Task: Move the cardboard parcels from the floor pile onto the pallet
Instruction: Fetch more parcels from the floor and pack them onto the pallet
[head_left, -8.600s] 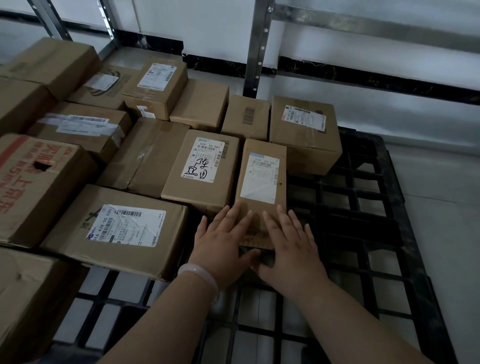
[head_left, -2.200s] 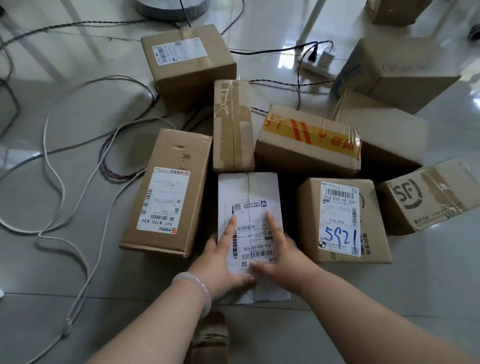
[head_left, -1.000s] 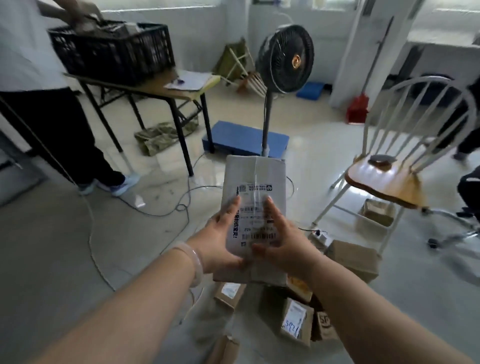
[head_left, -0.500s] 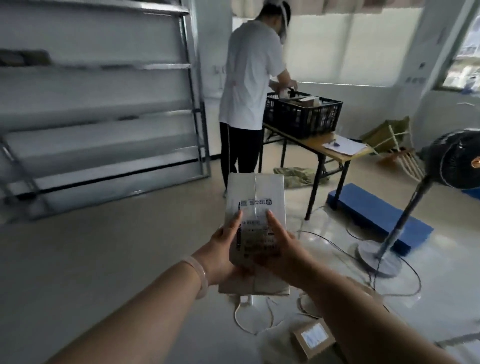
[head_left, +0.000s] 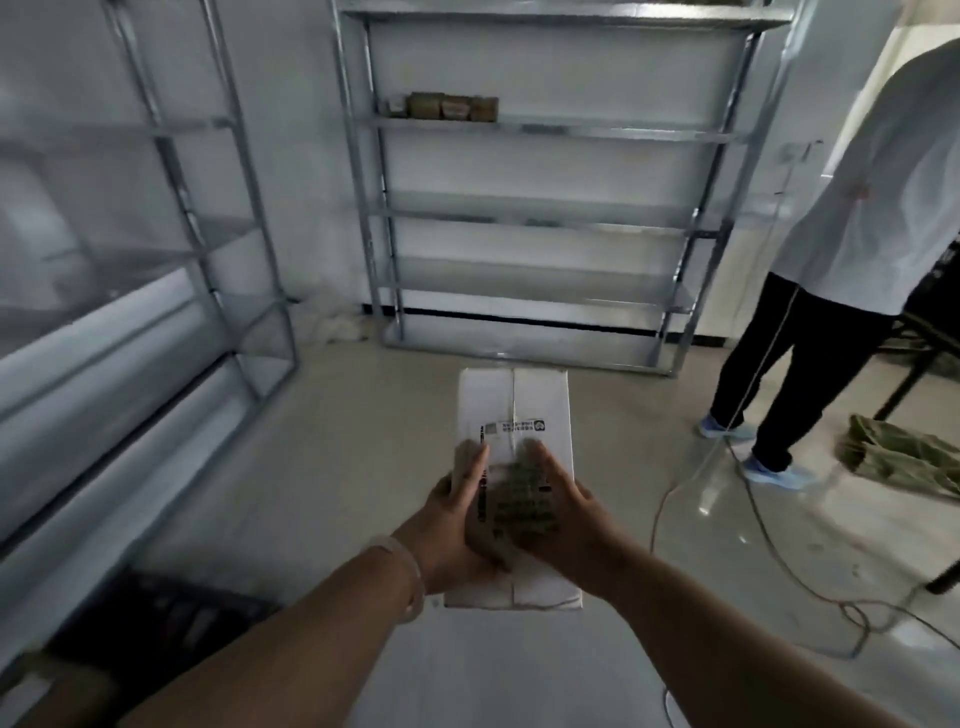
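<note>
I carry a white parcel with a printed shipping label, held flat in front of me above the floor. My left hand grips its left side, thumb on top, a pale bracelet on that wrist. My right hand grips the right side, thumb resting on the label. A dark corner of the black plastic pallet shows at the lower left, with a brown cardboard parcel at the frame's bottom-left edge. The floor pile is out of view.
A metal shelving rack stands straight ahead against the wall, another rack runs along the left. A person in a white shirt and dark trousers stands at the right. Cables trail over the floor on the right, beside a green cloth.
I picked the white parcel off the floor pile and lifted it. My view has swung leftwards past the fan, table and person to face the racks, with the parcel still in both hands.
</note>
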